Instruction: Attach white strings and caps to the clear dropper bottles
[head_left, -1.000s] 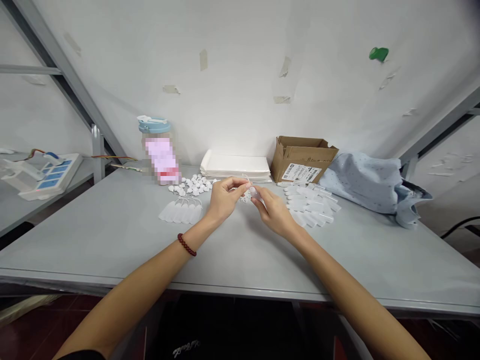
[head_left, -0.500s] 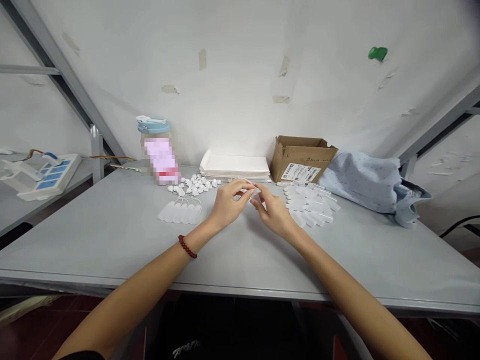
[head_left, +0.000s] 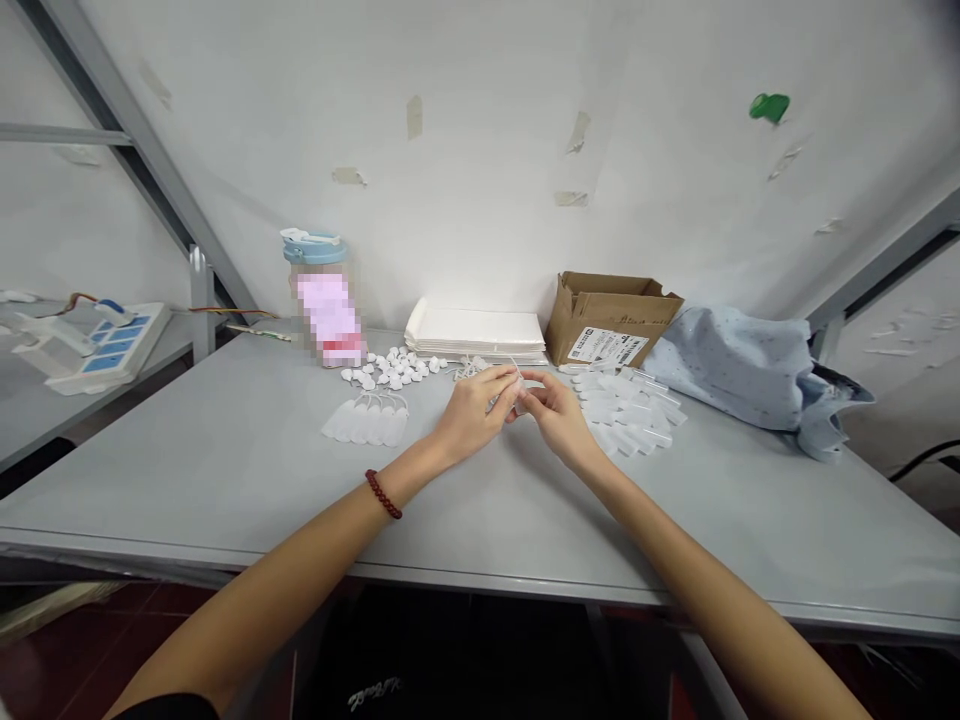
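Above the middle of the grey table (head_left: 225, 470), my left hand (head_left: 478, 408) and my right hand (head_left: 555, 412) meet fingertip to fingertip. Both pinch a small clear plastic tube (head_left: 516, 392) with a thin white loop on it. A red bead bracelet sits on my left wrist. To the right lies a heap of clear tubes (head_left: 626, 410). To the left is a row of finished tubes (head_left: 366, 420), and behind it a scatter of small white caps (head_left: 390, 370).
Along the wall stand a blue-lidded jar (head_left: 324, 300), a stack of white sheets (head_left: 476, 333) and an open cardboard box (head_left: 609, 320). A light blue cloth (head_left: 742, 370) lies at the right. A white device with blue panels (head_left: 97, 345) rests on the neighbouring table at left.
My hands have come closer together and dropped slightly toward the table; the fingertips now touch around the tube. The view has shifted a little.
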